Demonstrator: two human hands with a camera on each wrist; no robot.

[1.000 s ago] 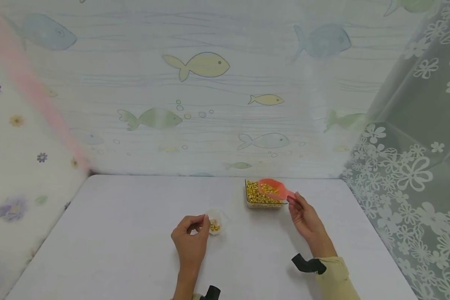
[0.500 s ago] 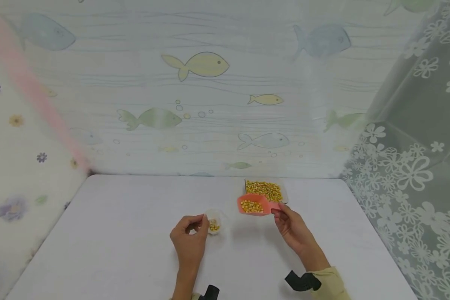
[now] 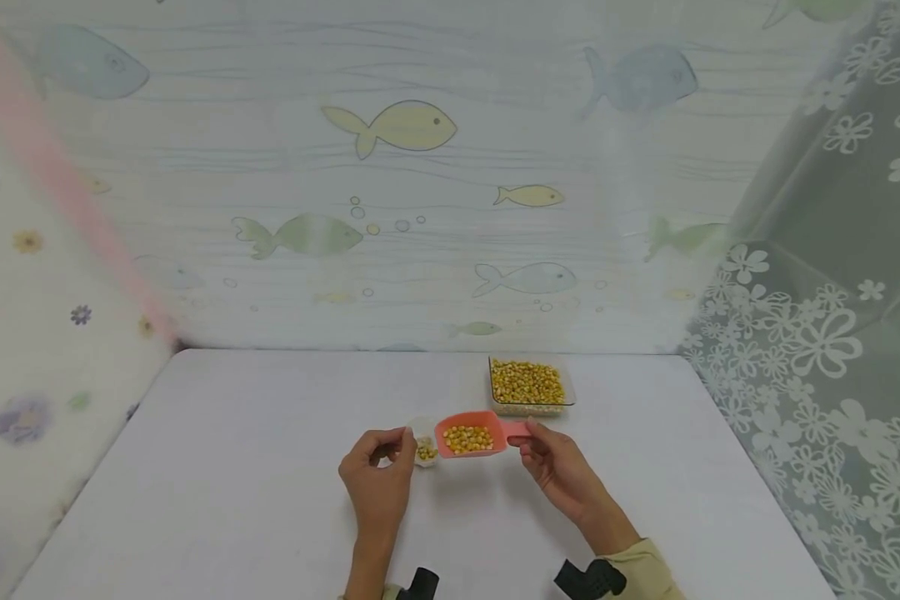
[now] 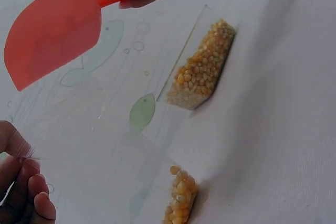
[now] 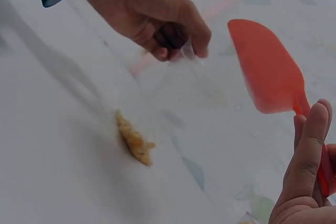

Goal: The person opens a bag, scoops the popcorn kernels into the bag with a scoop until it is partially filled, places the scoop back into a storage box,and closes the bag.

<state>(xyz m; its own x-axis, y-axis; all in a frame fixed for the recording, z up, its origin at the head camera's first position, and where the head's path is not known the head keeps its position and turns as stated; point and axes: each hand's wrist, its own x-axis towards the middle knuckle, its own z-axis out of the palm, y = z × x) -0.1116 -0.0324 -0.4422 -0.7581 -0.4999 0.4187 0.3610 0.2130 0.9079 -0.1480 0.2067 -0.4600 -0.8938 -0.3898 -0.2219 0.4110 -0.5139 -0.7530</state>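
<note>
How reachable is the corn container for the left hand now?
Probably not: the left hand pinches a clear plastic bag, and the right hand holds a loaded coral scoop seemingly across the way to the corn container.

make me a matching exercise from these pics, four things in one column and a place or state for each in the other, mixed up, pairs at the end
Column one
1. left hand
2. right hand
3. scoop
4. rectangular container

Column two
a. grips a handle
b. see-through, standing on the table with yellow kernels in it
c. pinches a clear plastic bag
d. coral-coloured, raised above the tabletop, kernels in it

Right pairs
1-c, 2-a, 3-d, 4-b
</note>
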